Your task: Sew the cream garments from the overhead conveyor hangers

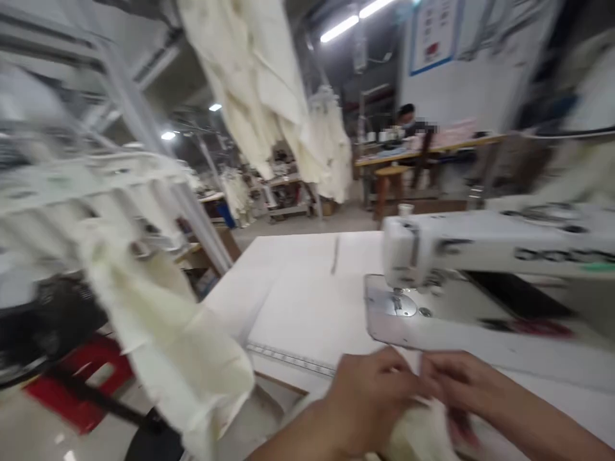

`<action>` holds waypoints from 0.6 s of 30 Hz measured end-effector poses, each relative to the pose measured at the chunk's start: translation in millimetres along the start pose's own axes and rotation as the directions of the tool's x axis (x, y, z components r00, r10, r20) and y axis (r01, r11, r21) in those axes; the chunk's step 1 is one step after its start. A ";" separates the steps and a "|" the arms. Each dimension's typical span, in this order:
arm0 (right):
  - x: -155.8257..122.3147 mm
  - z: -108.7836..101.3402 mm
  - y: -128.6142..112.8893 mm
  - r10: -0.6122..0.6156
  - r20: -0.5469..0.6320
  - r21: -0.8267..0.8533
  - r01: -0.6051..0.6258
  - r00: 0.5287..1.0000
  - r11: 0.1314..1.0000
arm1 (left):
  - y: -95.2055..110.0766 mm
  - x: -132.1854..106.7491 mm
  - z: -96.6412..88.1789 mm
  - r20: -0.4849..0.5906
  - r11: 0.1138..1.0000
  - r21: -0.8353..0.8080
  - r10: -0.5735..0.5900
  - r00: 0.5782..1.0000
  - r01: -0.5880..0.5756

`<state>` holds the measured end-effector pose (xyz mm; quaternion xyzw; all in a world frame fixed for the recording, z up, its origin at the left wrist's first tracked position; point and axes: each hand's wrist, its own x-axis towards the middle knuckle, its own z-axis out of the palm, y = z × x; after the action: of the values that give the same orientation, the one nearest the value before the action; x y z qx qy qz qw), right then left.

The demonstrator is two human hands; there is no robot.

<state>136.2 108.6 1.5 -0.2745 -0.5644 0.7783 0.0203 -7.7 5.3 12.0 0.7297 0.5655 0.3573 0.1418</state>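
Both of my hands are together at the front edge of a white sewing table [298, 288], low in the view. My left hand [369, 390] has its fingers curled closed on a pale cream cloth [418, 432]. Close against it, my right hand [456, 384] pinches the same cloth, its fingertips partly hidden. The cloth hangs down below the hands and runs out of the frame. Just beyond them stands a white sewing machine [480, 246] with a metal needle plate [391, 310]. The picture is blurred by motion.
A measuring tape strip [291, 360] runs along the table's front edge. A dark flat object [519, 294] lies under the machine arm. Cream garment pieces [168, 346] hang at left, with more cloth [254, 83] overhead. A red stool [81, 384] stands lower left. Another person [407, 121] sits behind.
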 end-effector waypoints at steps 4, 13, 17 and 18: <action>-4.2 7.9 10.6 -0.016 0.147 0.377 -0.041 0.989 0.925 | 3.3 -2.1 -5.3 -0.076 0.981 -0.194 -0.002 0.997 -0.013; -6.7 33.3 14.1 -0.409 -0.346 -0.056 0.417 0.844 0.907 | -11.5 -5.5 13.6 -0.292 0.952 -0.218 -0.272 0.917 0.213; -14.5 45.1 14.0 -0.465 -0.489 -0.424 0.265 0.738 0.866 | -10.2 0.2 18.9 -0.347 0.938 -0.235 -0.326 0.880 0.255; -14.7 44.3 13.9 -0.472 -0.490 -0.467 0.237 0.733 0.852 | -8.4 2.4 18.5 -0.332 0.916 -0.272 -0.377 0.865 0.295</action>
<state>132.6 60.1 4.5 -0.3851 -0.7093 0.5130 0.2923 -0.9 13.9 -5.3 0.5173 0.6596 0.5188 0.1678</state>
